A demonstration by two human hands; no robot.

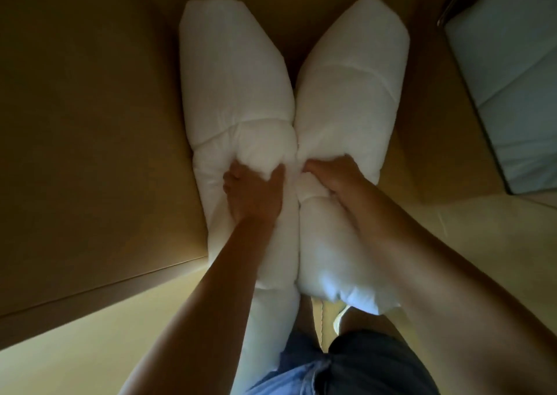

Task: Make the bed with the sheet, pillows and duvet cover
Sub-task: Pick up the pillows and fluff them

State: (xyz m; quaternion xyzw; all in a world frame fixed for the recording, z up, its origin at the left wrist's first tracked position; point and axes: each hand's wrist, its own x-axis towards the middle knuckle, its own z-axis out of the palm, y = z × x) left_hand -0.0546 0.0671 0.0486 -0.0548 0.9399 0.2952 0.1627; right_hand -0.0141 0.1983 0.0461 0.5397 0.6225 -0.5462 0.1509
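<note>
Two white pillows hang side by side in front of me, held up above the floor. My left hand (pixel 254 192) grips the left pillow (pixel 232 87) around its middle, thumb dug into the fabric. My right hand (pixel 334 177) grips the right pillow (pixel 349 93) at about the same height, fingers buried in the filling. The pillows touch along their inner edges. At the right edge lies part of the bed's pale mattress (pixel 512 72). No sheet or duvet cover is in view.
A brown wall or cabinet panel (pixel 84 123) fills the left side, and a pale yellow floor (pixel 75 349) runs below it. My legs in dark shorts (pixel 370 364) show at the bottom. A foot in a light shoe (pixel 340 319) shows under the right pillow.
</note>
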